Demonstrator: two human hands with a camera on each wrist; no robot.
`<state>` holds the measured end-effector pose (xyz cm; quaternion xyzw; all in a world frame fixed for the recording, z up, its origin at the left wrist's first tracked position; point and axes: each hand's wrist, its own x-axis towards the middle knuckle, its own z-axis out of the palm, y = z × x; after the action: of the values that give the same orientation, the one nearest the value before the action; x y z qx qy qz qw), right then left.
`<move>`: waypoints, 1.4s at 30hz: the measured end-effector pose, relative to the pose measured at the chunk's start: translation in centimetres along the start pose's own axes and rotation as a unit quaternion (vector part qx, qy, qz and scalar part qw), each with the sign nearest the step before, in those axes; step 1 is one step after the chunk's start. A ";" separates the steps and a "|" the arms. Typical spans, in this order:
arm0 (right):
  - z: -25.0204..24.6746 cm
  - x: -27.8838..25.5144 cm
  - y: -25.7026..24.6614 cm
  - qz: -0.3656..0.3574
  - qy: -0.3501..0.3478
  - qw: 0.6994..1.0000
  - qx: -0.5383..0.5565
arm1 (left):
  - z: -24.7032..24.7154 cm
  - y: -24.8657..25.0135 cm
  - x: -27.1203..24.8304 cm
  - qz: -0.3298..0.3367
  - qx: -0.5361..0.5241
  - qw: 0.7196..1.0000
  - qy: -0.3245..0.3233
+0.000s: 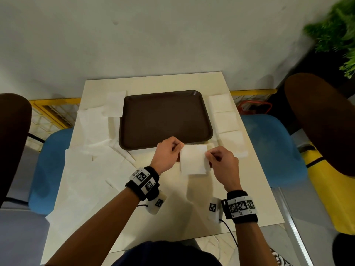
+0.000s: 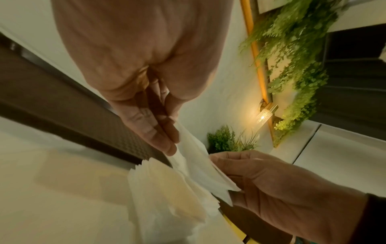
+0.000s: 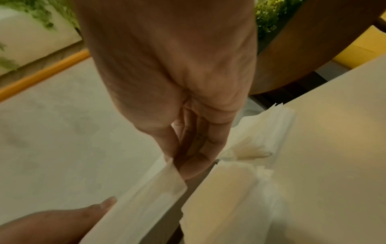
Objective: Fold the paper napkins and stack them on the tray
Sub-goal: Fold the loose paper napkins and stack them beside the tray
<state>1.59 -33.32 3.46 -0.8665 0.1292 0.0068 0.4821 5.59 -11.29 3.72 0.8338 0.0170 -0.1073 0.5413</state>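
Observation:
A folded white napkin (image 1: 194,159) hangs just above the table, in front of the near right corner of the brown tray (image 1: 165,120). My left hand (image 1: 179,147) pinches its upper left edge and my right hand (image 1: 208,155) pinches its right edge. In the left wrist view, the left hand (image 2: 169,147) has thumb and fingers closed on the napkin (image 2: 196,166), with the right hand (image 2: 217,162) opposite. From the right wrist, the right hand (image 3: 179,166) nips the napkin (image 3: 144,204) at its top corner. The tray holds nothing.
Unfolded napkins (image 1: 92,143) lie spread over the table's left side. Three folded napkin piles (image 1: 225,120) sit in a row along the right edge, seen close up as folded piles (image 3: 231,198) in the right wrist view. Blue chairs (image 1: 272,146) flank the white table (image 1: 172,208).

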 end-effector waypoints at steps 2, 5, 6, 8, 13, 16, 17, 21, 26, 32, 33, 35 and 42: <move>0.3 0.7 0.0 0.005 0.013 1.000 -0.007 | 1.1 -0.3 1.1 -0.021 0.003 1.000 0.002; 0.3 1.5 -0.1 -0.001 0.014 1.000 -0.015 | 2.6 -0.5 2.6 -0.035 0.001 0.999 0.004; 0.2 1.8 -0.1 -0.006 0.011 1.000 -0.023 | 3.0 -0.5 2.9 -0.035 0.001 0.999 0.004; -0.1 2.2 0.0 -0.013 0.009 0.999 -0.046 | 3.7 -0.3 3.4 -0.035 0.007 0.999 -0.002; 1.0 3.7 0.9 -0.008 0.009 0.993 -0.122 | 5.4 -0.5 3.9 -0.001 0.089 0.996 -0.019; 2.3 3.8 1.5 -0.011 0.006 0.983 -0.185 | 6.0 -0.8 3.9 0.017 0.141 0.989 -0.031; 2.8 3.7 1.5 -0.013 0.009 0.979 -0.201 | 6.0 -0.8 3.8 0.020 0.155 0.987 -0.031; 4.1 3.2 1.2 -0.010 0.048 0.963 -0.265 | 4.8 -0.9 3.2 0.033 0.154 0.987 -0.025; 5.9 1.4 -2.0 -0.074 0.091 0.969 -0.219 | -0.9 -1.7 1.0 0.054 0.135 0.989 0.016; 12.5 -2.7 -7.1 -0.121 0.003 0.986 -0.113 | -10.6 -5.7 -4.6 0.042 0.158 0.982 0.090; 13.9 -3.6 -7.8 -0.124 -0.018 0.986 -0.109 | -12.3 -6.8 -5.6 0.030 0.167 0.980 0.099; 17.0 -5.3 -9.0 -0.137 -0.059 0.983 -0.104 | -15.5 -9.2 -7.9 0.013 0.192 0.975 0.115; 27.2 -10.3 -10.6 -0.193 -0.133 0.955 -0.180 | -23.1 -18.1 -14.4 -0.118 0.296 0.939 0.129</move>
<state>-2.86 -3.00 -0.83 -0.9386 -0.1090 0.0518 0.3231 -7.38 18.42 -0.71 0.9551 0.1518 -0.0623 0.2469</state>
